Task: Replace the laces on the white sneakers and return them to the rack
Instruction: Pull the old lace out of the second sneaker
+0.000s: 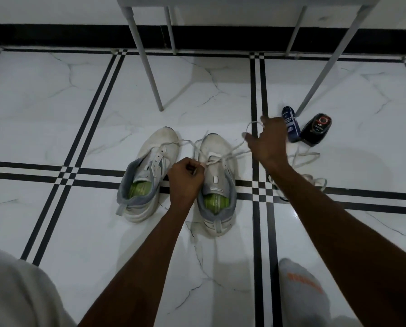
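Here your left hand (185, 178) curls its fingers to pinch the flat white lace (223, 156) at an eyelet, anchoring it, while your right hand (268, 140) draws its looped end taut; both worn white sneakers (216, 185) sit side by side on the marble floor (79, 114).

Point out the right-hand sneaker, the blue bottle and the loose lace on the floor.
right-hand sneaker (217, 185): head view, on its tongue.
blue bottle (291, 125): head view, on its labelled side.
loose lace (305, 159): head view, on a loop lying on the tile.
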### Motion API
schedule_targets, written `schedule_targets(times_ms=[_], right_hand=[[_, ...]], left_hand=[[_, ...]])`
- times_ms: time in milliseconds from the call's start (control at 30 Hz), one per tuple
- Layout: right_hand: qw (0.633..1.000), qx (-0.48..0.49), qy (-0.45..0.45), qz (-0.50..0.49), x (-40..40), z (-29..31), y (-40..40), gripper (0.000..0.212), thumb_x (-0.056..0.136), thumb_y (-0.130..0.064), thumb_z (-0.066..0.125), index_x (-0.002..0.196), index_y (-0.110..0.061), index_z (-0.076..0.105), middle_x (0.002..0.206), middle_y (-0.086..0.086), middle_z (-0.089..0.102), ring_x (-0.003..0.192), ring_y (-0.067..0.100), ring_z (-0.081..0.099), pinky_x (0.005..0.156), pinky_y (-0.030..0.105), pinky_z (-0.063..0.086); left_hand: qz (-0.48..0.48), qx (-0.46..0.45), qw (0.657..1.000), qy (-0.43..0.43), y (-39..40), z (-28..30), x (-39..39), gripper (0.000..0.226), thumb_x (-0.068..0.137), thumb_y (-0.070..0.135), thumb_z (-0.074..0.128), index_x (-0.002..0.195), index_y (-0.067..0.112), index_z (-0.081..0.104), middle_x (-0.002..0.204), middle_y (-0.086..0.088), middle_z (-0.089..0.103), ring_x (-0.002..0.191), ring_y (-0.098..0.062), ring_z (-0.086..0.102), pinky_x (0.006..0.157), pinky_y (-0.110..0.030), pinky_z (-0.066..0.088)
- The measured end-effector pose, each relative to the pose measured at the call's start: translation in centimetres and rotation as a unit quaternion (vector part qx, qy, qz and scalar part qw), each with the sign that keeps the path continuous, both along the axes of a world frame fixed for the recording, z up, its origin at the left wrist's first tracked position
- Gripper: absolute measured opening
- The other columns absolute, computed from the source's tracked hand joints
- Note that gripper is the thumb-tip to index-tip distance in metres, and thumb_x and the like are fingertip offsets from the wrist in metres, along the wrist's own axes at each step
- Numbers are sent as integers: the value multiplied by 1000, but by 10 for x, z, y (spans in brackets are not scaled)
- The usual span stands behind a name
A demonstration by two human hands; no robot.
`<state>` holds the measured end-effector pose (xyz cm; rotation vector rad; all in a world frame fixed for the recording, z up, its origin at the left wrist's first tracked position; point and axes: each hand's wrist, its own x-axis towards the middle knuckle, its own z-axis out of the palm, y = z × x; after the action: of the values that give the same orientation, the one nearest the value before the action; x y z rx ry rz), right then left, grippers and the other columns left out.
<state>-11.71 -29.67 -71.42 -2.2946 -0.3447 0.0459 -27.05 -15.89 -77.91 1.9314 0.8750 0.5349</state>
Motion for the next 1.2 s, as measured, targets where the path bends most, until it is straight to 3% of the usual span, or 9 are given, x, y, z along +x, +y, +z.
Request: schedule_targets(times_ms=[67, 200, 333, 567, 667, 733, 967, 1100, 1200], right_hand=[[995, -26, 14, 95, -18, -18, 19, 54, 82, -25, 80, 125, 0, 61, 125, 19, 54, 115, 27, 53, 99, 27, 40], [963, -150, -13, 224, -42, -46, 41, 14, 83, -16, 72, 78, -3, 73, 89, 16, 66, 83, 24, 60, 66, 27, 39], [948, -159, -47, 270, -52, -49, 44, 12, 89, -6, 56, 82, -3, 67, 92, 16, 57, 85, 28, 57, 65, 33, 38], [989, -58, 53, -127, 31, -8, -32, 12, 88, -8, 54, 85, -1, 64, 93, 23, 65, 97, 39, 63, 76, 34, 48], [976, -203, 69, -28, 16, -10, -16, 36, 92, -27, 65, 113, 2, 59, 113, 19, 57, 113, 33, 56, 97, 35, 41], [982, -154, 85, 68, -5, -21, 1, 51, 83, -28, 76, 124, -5, 58, 126, 17, 48, 120, 32, 49, 103, 34, 36], [949, -194, -17, 247, -50, -52, 39, 18, 88, -11, 55, 72, -15, 60, 93, 18, 61, 94, 36, 57, 74, 33, 35], [988, -141, -7, 65, -6, -45, 11, 17, 87, -8, 58, 80, 3, 69, 84, 21, 69, 83, 35, 66, 82, 42, 53], [979, -196, 53, -1, 15, -36, -10, 44, 88, -39, 68, 104, 2, 65, 107, 21, 64, 108, 35, 60, 93, 42, 48]], left_hand=[[-5, -3, 1000, 0, -1, 1, 1, 15, 87, 17, 75, 75, 8, 70, 65, 7, 66, 65, 0, 64, 60, -8, 45], [-24, -2, 1000, 6, 0, 2, 2, 10, 86, 14, 74, 79, 7, 73, 67, 11, 67, 67, 4, 65, 61, -6, 44], [-27, 0, 999, 17, 1, 2, 0, 6, 86, 13, 73, 82, 8, 74, 72, 7, 71, 69, 0, 67, 62, -6, 46], [-8, 17, 999, 28, 0, 3, -4, 9, 86, 11, 71, 78, 7, 69, 68, 4, 66, 64, -1, 61, 60, -6, 44], [-12, 14, 999, 30, -3, 3, -3, 8, 85, 11, 70, 79, 7, 68, 69, 1, 67, 65, -5, 63, 59, -8, 44], [-17, 14, 999, 32, -3, 2, -2, 7, 85, 12, 70, 81, 7, 69, 71, 0, 68, 67, -6, 64, 60, -8, 45], [-42, 37, 998, 31, -4, 6, 0, 4, 84, 9, 69, 81, 6, 71, 70, 2, 69, 65, -5, 65, 61, -7, 43], [-20, 45, 998, 43, -3, 6, -2, 5, 85, 8, 66, 82, 5, 69, 69, 0, 67, 64, -7, 62, 58, -5, 41], [-24, 41, 998, 51, -5, 5, -3, 3, 86, 7, 66, 87, 5, 66, 73, 1, 64, 64, -7, 59, 59, -6, 41]])
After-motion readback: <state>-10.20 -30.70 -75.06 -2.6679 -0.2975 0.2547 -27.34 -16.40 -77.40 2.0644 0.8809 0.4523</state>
